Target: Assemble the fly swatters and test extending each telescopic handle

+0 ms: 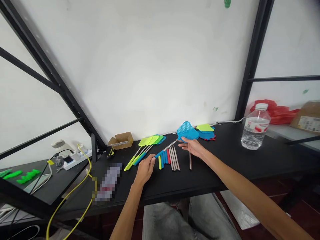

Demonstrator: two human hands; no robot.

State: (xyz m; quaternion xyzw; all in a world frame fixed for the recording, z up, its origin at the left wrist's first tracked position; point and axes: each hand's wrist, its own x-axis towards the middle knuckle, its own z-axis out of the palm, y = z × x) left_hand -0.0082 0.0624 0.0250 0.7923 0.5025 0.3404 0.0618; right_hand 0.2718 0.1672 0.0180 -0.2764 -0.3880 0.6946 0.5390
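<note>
A blue fly swatter (187, 130) slants above the black table, its mesh head up and to the right. My left hand (145, 170) is closed around its blue handle. My right hand (192, 146) grips the base of the head, thumb on top, some fingers stretched beneath. Left of it lie several whole fly swatters (147, 141) with yellow-green and blue parts. Between my hands are loose coloured handles (162, 159) and a row of metal rods (174, 158). One more rod (190, 162) lies below my right hand. Loose swatter heads (205, 128) are stacked behind it, yellow-green on top.
A water bottle (256, 128) stands at the right, near a red plastic bag (280, 113) and a cardboard box (310, 116). An open small carton (121, 140) sits at the back left. A yellow cable (72, 192) and power strip (77, 159) are at the left; a pixelated item (108, 183) lies nearer.
</note>
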